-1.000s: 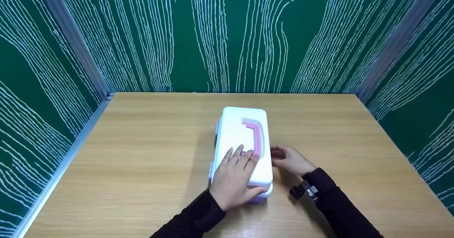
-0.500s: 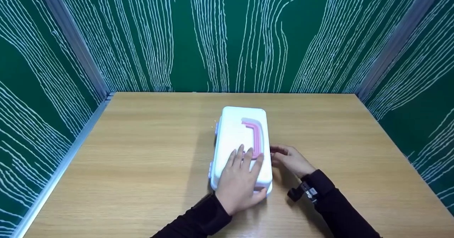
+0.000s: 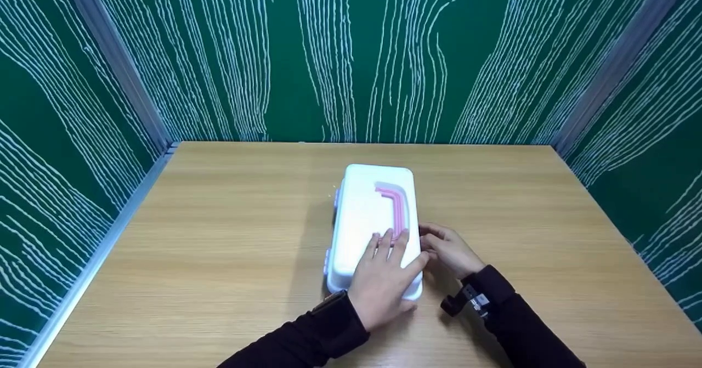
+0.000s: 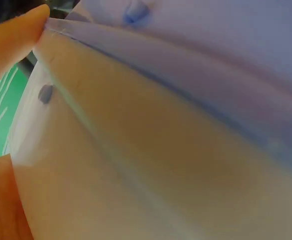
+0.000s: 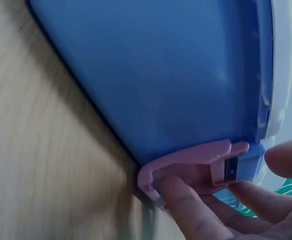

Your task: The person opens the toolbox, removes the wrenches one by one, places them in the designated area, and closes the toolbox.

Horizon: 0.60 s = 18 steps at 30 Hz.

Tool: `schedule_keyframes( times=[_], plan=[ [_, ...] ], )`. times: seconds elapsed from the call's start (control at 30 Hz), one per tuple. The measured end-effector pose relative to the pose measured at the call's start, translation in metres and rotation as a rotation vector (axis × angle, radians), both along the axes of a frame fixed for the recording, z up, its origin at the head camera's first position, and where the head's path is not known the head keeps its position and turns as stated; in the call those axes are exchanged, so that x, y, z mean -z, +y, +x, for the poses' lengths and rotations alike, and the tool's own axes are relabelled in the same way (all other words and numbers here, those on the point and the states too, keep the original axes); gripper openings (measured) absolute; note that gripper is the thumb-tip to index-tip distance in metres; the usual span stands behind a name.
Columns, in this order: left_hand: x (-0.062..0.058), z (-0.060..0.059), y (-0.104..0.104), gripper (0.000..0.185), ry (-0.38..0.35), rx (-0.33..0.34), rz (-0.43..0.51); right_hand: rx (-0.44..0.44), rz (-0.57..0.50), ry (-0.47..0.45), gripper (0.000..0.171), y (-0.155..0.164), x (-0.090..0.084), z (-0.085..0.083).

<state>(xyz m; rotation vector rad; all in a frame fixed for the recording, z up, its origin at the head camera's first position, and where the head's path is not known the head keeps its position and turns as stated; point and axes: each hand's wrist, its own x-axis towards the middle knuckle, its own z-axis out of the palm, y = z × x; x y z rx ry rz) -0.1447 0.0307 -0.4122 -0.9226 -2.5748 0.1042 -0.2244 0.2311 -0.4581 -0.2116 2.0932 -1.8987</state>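
A light wooden tabletop (image 3: 219, 236) stands inside green walls streaked with white lines (image 3: 66, 110). Near its middle lies a white rectangular plastic box with a pale blue base (image 3: 364, 214), its long side running away from the person, with a pink plastic carrying handle (image 3: 396, 206) folded flat on the lid.

The left hand (image 3: 384, 280) lies palm down on the near end of the lid, fingers straight and slightly spread, their tips reaching the near end of the pink handle, the thumb out toward the box's right edge. In the left wrist view only a fingertip shows at the lid's edge.

Just right of the box, the right hand (image 3: 447, 250) is at its right side wall. The right wrist view shows its fingers (image 5: 185, 210) curled against a pink plastic latch (image 5: 190, 167) at the seam between base and lid, one fingertip under the latch's lower edge, the others just beside it. Both arms wear dark sleeves (image 3: 515, 324).
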Motion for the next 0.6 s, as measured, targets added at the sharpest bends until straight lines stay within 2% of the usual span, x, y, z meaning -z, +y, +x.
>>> schedule_keyframes(
  times=[0.43, 0.6],
  plan=[
    [-0.014, 0.0, -0.006, 0.083, -0.015, 0.015, 0.083, 0.04, -0.003, -0.042, 0.054, -0.003, -0.001, 0.001],
    [-0.019, 0.0, -0.012, 0.08, 0.036, 0.033, 0.164, 0.04, 0.017, -0.023, 0.055, -0.004, -0.002, 0.002]
  ],
)
